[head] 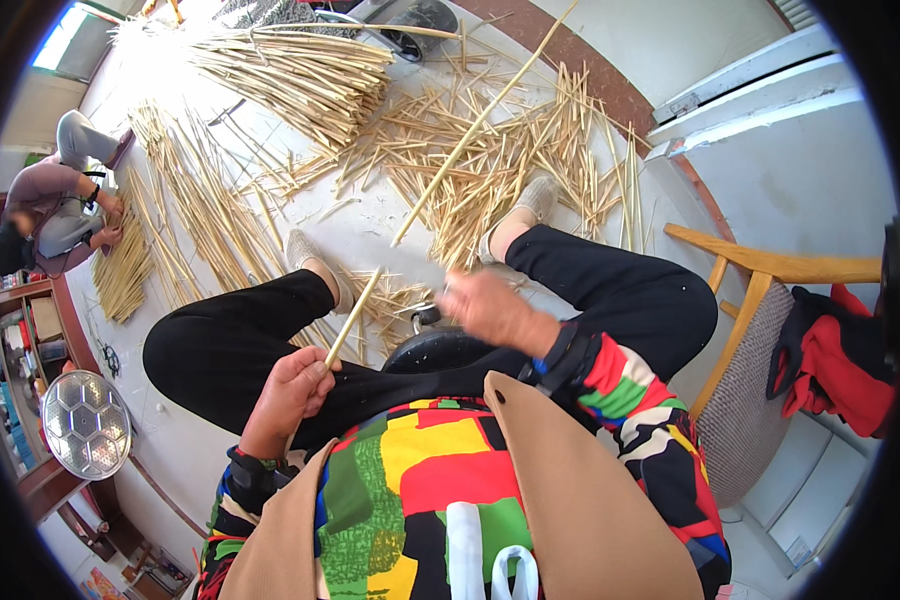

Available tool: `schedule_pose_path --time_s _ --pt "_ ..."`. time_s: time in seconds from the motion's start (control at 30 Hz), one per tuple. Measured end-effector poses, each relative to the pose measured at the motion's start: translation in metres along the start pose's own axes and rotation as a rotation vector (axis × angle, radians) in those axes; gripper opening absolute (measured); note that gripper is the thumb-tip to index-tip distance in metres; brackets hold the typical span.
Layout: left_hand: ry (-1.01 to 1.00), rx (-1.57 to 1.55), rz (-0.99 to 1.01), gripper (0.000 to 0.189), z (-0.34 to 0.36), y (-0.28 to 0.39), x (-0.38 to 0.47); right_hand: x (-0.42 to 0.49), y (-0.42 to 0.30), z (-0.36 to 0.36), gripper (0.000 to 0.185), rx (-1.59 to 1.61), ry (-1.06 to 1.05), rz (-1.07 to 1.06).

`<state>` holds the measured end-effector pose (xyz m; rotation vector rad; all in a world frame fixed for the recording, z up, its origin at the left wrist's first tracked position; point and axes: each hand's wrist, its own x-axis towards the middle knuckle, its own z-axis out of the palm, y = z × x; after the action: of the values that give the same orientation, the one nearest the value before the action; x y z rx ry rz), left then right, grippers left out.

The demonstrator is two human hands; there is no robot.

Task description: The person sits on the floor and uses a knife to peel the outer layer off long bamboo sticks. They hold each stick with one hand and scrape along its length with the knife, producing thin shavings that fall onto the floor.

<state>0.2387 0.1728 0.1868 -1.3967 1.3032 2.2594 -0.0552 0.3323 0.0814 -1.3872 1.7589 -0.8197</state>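
My left hand [294, 394] grips the near end of a pale dry stalk [354, 315], probably reed, over my left thigh. My right hand [491, 307] is blurred by motion and closed on what looks like a knife [412, 264]. Its wide grey blade is a faint smear across the stalk's line, and its handle is hidden in my fist. Beyond the blade a longer stalk piece [480, 124] slants up and away in the same line; whether the two pieces are still joined cannot be told.
Cut stalk pieces [495, 157] litter the floor around my feet. Farther off lies a thick tied bundle [292, 75], with long loose stalks [195, 195] to its left. Another person [52, 202] crouches at left over a smaller bundle [124, 262]. A wooden chair [750, 360] stands at right.
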Motion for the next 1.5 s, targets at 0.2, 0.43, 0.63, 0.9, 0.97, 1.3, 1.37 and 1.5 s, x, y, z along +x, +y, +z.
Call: schedule_pose_path --time_s 0.2,0.43,0.63,0.9,0.97,1.3,1.37,1.5 --pt "-0.153 -0.287 -0.073 0.021 -0.014 -0.001 0.006 0.002 -0.013 -0.006 0.035 -0.015 0.187 0.177" --pt "-0.152 -0.271 -0.1 0.022 -0.017 0.0 0.01 0.001 0.008 -0.002 0.031 -0.119 -0.018 -0.061" --pt "-0.21 -0.238 -0.107 0.023 -0.011 0.008 0.012 0.002 0.009 -0.001 0.035 -0.084 -0.172 0.014" --pt "-0.352 0.036 0.01 0.025 0.029 0.047 0.051 0.042 0.005 -0.029 0.021 1.115 0.376 0.319" --pt "-0.368 0.105 0.022 0.027 0.044 0.063 0.068 0.052 0.011 -0.031 0.017 1.209 0.464 0.348" --pt "-0.242 0.36 0.004 0.019 0.009 0.051 0.008 0.111 0.106 -0.075 0.016 1.398 0.625 0.295" --pt "-0.156 0.373 -0.036 0.017 0.0 0.037 -0.011 0.114 0.115 -0.075 0.016 1.381 0.596 0.373" --pt "-0.066 0.427 -0.168 0.018 -0.013 0.02 -0.047 0.114 0.135 -0.078 0.02 1.296 0.638 0.361"
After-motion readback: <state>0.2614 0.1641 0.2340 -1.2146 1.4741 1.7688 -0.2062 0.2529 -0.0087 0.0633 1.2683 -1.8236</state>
